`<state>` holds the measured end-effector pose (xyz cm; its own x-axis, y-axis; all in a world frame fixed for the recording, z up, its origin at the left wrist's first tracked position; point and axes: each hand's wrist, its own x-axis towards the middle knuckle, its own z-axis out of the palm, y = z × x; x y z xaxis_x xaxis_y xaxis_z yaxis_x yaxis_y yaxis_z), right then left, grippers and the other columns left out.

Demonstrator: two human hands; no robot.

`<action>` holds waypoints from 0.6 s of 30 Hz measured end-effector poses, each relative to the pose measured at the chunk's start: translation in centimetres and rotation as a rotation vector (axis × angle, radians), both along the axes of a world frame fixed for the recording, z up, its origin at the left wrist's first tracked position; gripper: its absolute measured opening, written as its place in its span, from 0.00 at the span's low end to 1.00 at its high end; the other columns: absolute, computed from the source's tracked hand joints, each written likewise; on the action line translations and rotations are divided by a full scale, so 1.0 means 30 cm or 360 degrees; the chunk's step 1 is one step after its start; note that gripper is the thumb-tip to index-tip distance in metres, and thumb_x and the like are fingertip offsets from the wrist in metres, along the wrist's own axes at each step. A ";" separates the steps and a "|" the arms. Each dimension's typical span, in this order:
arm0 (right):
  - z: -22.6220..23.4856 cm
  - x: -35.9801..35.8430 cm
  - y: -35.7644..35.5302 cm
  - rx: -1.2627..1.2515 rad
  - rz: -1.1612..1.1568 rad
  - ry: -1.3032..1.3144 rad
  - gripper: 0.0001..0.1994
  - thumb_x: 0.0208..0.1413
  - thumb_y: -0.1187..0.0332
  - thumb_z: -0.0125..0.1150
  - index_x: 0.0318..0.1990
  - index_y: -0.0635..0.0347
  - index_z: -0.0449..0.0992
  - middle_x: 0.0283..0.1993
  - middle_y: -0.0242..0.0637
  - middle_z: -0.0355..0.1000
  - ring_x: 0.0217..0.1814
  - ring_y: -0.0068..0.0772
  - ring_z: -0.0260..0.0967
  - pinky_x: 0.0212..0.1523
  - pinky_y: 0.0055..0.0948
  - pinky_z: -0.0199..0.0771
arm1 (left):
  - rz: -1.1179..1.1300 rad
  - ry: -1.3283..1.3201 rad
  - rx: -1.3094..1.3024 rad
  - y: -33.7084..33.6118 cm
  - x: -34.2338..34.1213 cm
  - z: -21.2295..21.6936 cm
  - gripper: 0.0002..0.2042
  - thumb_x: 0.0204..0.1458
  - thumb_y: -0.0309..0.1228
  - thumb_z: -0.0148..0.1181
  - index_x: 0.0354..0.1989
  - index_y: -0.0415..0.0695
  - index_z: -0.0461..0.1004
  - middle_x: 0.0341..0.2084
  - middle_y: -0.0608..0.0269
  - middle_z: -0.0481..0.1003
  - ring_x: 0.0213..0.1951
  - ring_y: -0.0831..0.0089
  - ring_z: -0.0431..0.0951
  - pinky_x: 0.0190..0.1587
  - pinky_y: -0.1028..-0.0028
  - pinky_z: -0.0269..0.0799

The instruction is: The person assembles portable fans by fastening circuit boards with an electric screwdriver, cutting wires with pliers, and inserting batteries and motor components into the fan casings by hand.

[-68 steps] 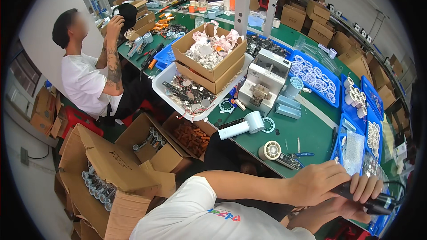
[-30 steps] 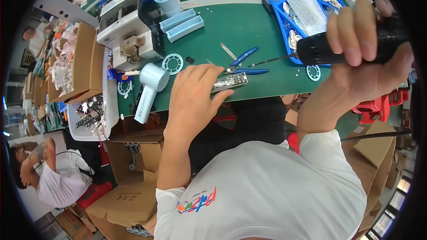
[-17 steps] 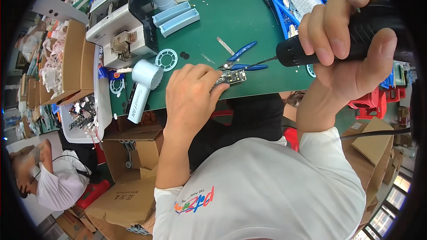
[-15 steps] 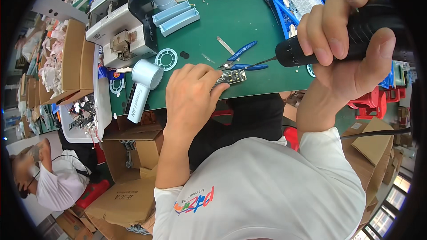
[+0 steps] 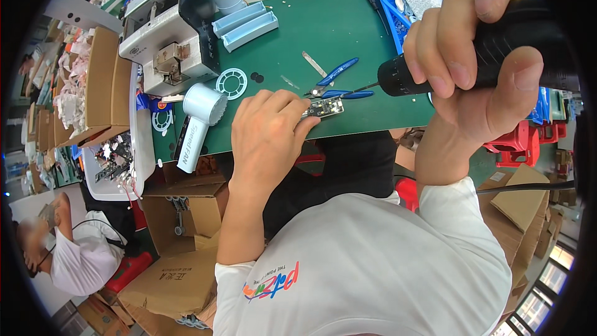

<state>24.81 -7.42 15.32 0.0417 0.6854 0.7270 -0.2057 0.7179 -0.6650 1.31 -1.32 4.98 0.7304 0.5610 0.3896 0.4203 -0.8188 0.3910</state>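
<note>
My right hand (image 5: 463, 109) is wrapped round a black electric screwdriver (image 5: 393, 76), held level above the table's right side. Its thin bit points left, and the tip reaches the far edge of a small circuit board (image 5: 328, 107); whether it touches a screw is too small to tell. Near the table's front edge, my left hand (image 5: 267, 130) pinches the board's left end between thumb and fingers, back of the hand up. Just beyond the board lie blue-handled nippers (image 5: 339, 71), partly behind the bit, with a thin metal strip (image 5: 314, 64) beside them.
Left of my left hand lies a light-blue handheld fan (image 5: 202, 112), near a round grille (image 5: 231, 84). A grey-and-black machine (image 5: 171, 43) stands at back left, beside light-blue trays (image 5: 249, 30). Blue parts bins (image 5: 388, 9) are at back right. A person (image 5: 87, 255) sits at lower left.
The screwdriver and my right hand have shifted slightly left, toward the board. My left hand and the board have stayed almost still.
</note>
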 end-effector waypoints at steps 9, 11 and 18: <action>0.012 -0.035 0.009 -0.0088 -0.0371 0.0073 0.20 0.69 0.55 0.68 0.51 0.55 0.64 0.19 0.33 0.69 0.12 0.24 0.63 0.15 0.22 0.68 | -0.0008 -0.0002 0.0044 0.000 0.003 -0.005 0.10 0.49 0.31 0.77 0.38 0.44 0.87 0.36 0.70 0.82 0.36 0.68 0.75 0.44 0.68 0.72; -0.004 -0.091 0.039 -0.0032 -0.0172 0.0500 0.19 0.69 0.56 0.67 0.51 0.56 0.64 0.19 0.33 0.68 0.12 0.23 0.62 0.15 0.21 0.66 | -0.0007 -0.0015 0.0033 -0.001 0.000 -0.006 0.10 0.48 0.31 0.77 0.38 0.44 0.87 0.36 0.70 0.82 0.36 0.68 0.75 0.44 0.68 0.72; -0.007 -0.100 0.042 0.0025 0.0130 0.0508 0.20 0.72 0.54 0.58 0.59 0.57 0.63 0.25 0.30 0.68 0.21 0.20 0.64 0.25 0.21 0.67 | -0.0023 -0.0004 0.0019 -0.005 -0.005 -0.008 0.08 0.51 0.32 0.74 0.37 0.45 0.84 0.36 0.70 0.78 0.36 0.67 0.73 0.47 0.68 0.71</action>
